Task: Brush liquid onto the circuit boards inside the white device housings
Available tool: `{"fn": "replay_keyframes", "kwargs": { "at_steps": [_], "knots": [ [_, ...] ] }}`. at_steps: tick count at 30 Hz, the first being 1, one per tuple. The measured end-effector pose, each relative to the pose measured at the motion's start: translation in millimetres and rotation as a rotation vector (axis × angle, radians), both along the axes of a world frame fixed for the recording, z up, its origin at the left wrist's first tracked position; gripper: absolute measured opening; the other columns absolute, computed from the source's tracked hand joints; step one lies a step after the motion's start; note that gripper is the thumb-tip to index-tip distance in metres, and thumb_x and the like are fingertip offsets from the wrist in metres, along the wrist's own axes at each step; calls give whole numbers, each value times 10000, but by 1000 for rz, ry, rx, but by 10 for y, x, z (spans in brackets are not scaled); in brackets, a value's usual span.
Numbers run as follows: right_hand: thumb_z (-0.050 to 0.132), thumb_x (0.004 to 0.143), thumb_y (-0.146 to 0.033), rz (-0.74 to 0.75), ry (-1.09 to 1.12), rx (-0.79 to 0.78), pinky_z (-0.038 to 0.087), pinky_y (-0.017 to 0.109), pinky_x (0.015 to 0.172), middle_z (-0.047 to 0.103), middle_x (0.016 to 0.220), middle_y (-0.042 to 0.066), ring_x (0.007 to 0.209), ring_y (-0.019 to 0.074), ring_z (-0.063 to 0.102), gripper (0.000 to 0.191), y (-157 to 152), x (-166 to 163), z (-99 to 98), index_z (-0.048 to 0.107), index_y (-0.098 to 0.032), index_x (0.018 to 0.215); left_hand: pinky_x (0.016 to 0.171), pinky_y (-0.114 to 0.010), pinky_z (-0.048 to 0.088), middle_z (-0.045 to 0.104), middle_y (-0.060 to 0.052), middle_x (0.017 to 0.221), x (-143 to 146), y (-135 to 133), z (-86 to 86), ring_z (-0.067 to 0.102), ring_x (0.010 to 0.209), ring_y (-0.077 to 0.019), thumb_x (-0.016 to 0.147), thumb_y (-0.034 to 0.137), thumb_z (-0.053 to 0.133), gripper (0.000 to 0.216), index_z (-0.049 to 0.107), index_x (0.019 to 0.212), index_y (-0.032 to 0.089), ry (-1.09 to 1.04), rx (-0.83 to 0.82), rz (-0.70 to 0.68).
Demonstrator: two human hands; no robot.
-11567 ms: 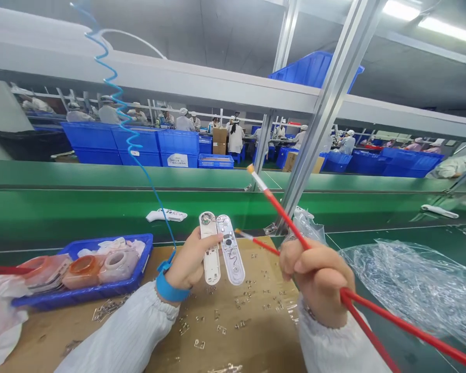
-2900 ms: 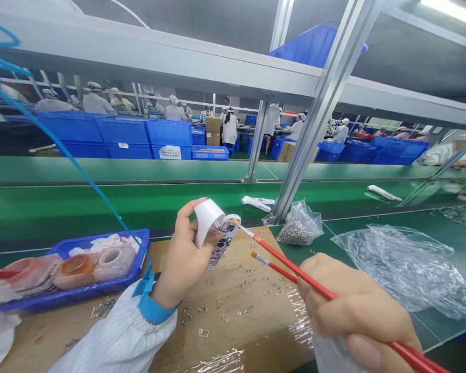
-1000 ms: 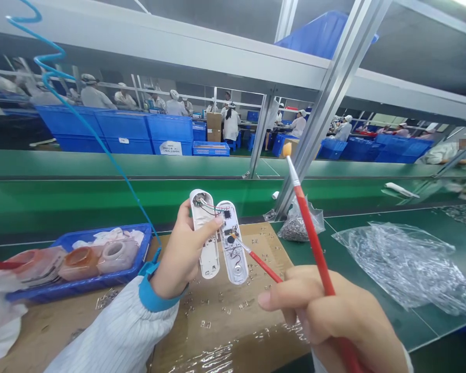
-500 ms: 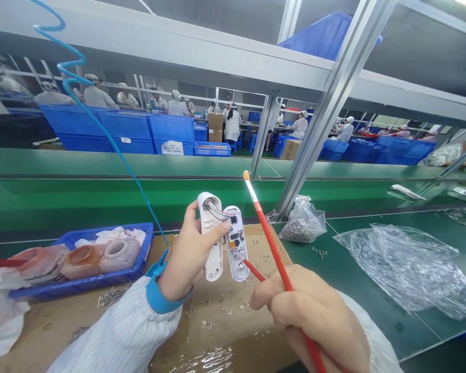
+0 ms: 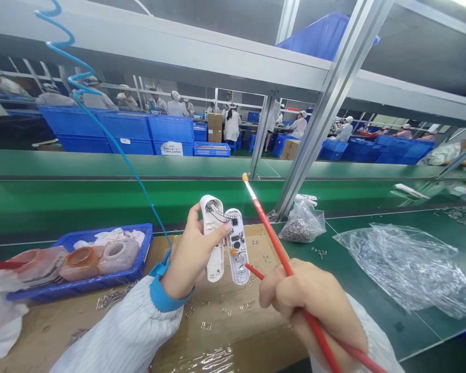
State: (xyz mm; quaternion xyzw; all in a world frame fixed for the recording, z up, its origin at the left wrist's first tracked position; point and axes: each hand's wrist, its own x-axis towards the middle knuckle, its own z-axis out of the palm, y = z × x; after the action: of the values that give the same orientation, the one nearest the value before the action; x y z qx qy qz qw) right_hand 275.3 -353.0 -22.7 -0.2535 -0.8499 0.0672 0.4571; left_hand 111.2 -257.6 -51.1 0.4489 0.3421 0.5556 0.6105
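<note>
My left hand (image 5: 196,246) is closed around an opened white plastic casing (image 5: 216,261), its thumb reaching across to the other half. That half carries a circuit board (image 5: 237,233) with black components, and thin wires join the two halves. Two red paintbrushes are gripped in my right hand (image 5: 314,300). The upper paintbrush (image 5: 270,230) points up and away, its orange bristles clear of the casing. A lower paintbrush (image 5: 255,271) has its orange tip over the board's lower part; whether it touches cannot be made out.
Small metal pieces (image 5: 206,326) lie scattered on the cardboard (image 5: 186,352) below. Left stands a blue tray (image 5: 140,267) with jars and cloths; a coiled blue cord (image 5: 140,181) runs to my left wristband. Right are plastic bags (image 5: 404,269) and a metal post (image 5: 314,129). Co-workers sit beyond.
My right hand has shifted slightly right and down, with the lower paintbrush's tip a little lower on the board. The casing has dropped slightly in view, still in my left hand.
</note>
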Motion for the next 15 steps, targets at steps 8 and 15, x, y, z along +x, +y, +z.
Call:
{"fn": "replay_keyframes", "kwargs": {
  "at_steps": [8, 15],
  "knots": [
    [476, 829, -36, -81, 529, 46, 461, 278, 525, 614, 737, 12, 557, 128, 547, 168, -147, 91, -20, 480, -202, 798, 613, -313, 553, 657, -10, 861, 28, 84, -25, 654, 692, -175, 659, 218, 783, 544, 460, 1096, 219, -67, -132, -56],
    [563, 755, -28, -355, 759, 221, 500, 309, 490, 649, 712, -6, 527, 160, 595, 188, -49, 190, 114, 534, -212, 776, 579, -261, 547, 664, -48, 752, -93, 241, 59, 641, 634, -156, 758, 285, 704, 194, 617, 873, 156, -293, -384, -177]
  ]
}}
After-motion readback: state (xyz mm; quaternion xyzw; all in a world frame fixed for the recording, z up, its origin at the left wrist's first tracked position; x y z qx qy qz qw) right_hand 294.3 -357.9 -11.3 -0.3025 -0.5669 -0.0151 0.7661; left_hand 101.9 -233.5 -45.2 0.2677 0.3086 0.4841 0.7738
